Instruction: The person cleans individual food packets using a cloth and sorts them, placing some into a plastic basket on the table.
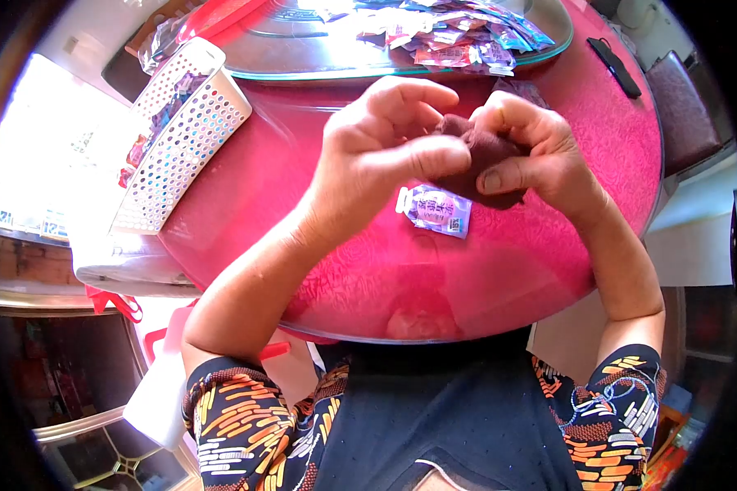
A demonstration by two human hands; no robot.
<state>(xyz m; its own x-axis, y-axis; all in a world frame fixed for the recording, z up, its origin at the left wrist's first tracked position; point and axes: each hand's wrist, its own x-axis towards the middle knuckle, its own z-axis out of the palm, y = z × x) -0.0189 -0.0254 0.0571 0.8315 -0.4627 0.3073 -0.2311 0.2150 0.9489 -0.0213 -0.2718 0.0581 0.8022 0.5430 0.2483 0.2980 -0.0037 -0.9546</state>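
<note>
A dark brown, soft-looking cloth item [493, 159] is held up over the red table [368, 286]. My right hand [540, 151] pinches it between thumb and fingers. On its other side, my left hand [393, 135] has its thumb and fingers apart, with the thumb tip against or just in front of the brown item; contact is hard to tell. Below the hands, a small purple and white packet [438, 211] with dark printed characters lies flat on the table.
A white perforated basket [184, 139] with small packets stands at the left. Many colourful packets [458, 37] are heaped on a glass turntable [303, 61] at the back. A black elongated object [614, 67] lies at the right edge. A dark chair [684, 110] stands beyond.
</note>
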